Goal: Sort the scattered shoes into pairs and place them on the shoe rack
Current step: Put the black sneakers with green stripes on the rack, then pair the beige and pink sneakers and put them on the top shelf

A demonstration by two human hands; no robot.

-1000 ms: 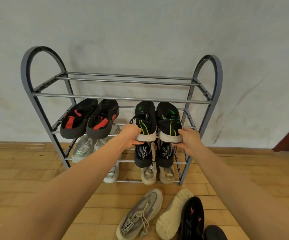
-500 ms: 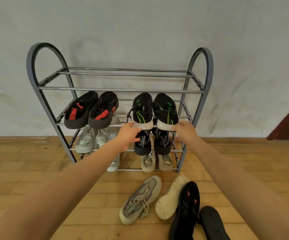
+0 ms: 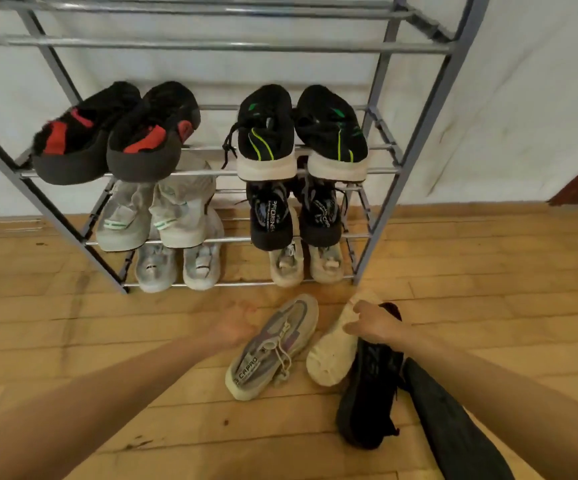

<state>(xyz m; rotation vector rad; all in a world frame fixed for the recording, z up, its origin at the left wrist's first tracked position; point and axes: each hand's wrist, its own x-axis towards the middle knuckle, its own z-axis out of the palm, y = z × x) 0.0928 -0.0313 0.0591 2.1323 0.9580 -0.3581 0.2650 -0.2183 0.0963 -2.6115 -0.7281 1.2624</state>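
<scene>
On the wooden floor (image 3: pixel 73 341) in front of the shoe rack (image 3: pixel 415 140) lie the loose shoes: a grey sneaker (image 3: pixel 273 346) upright, a cream shoe (image 3: pixel 332 355) turned sole-up just beside it, and two black shoes (image 3: pixel 370 389) to the right. The right hand (image 3: pixel 374 322) rests on the cream shoe's sole, fingers curled onto it; whether it grips is unclear. The left hand (image 3: pixel 232 327) hangs palm-up with fingers spread, empty, just left of the grey sneaker. On the rack, black-and-green sneakers (image 3: pixel 301 133) sit beside black-and-red shoes (image 3: pixel 118 133), with paler pairs below.
</scene>
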